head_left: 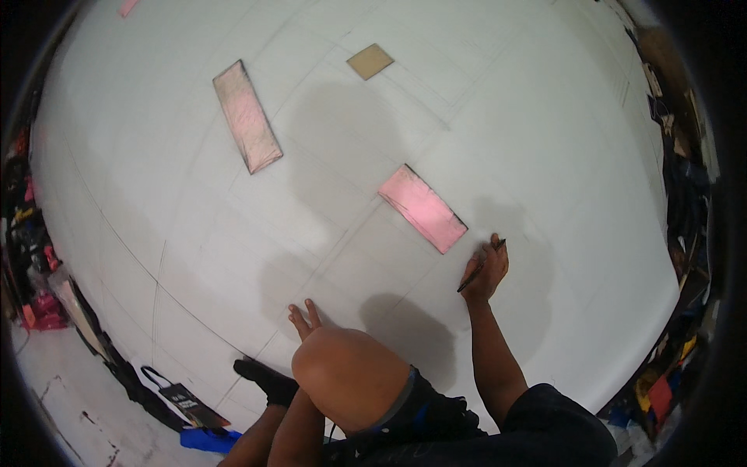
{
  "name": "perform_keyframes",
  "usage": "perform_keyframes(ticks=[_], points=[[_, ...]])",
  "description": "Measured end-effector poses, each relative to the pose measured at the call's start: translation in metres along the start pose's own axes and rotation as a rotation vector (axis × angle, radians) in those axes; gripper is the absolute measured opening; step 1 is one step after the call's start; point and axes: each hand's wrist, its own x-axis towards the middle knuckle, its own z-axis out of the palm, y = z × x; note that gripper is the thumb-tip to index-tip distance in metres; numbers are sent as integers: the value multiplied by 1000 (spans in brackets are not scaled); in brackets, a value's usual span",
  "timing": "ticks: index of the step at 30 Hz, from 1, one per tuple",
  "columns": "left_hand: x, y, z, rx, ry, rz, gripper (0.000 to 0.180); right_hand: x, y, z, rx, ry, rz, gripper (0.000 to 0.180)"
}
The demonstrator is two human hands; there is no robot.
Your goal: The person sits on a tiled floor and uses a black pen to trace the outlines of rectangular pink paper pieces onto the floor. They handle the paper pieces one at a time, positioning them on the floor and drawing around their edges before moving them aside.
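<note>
My right hand (487, 269) is closed around a slim black pen (468, 280), one end of which sticks out below the fingers toward the white sheet. Just up and to the left of it lies a pink rectangular piece (424, 207) with dark edges. My left hand (305, 317) shows only two outstretched fingers, resting apart on the white sheet (591, 194); my bent knee hides the rest. Faint ruled lines and a long curved line run across the sheet.
A longer pink strip (247, 117) lies at the upper left and a small tan square (370, 61) at the top. Beyond the left edge are a dark bag (191, 403) and a mixed heap (47, 300). Dark clutter (689, 202) lines the right edge.
</note>
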Motion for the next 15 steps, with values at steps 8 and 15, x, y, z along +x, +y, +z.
perform_keyframes(ticks=[8,15], points=[[2,15,-23,-217,52,-86,132,6,-1,-1,-13,43,-88,30],[2,15,-16,-196,105,-86,134,7,-3,3,50,61,-99,27]])
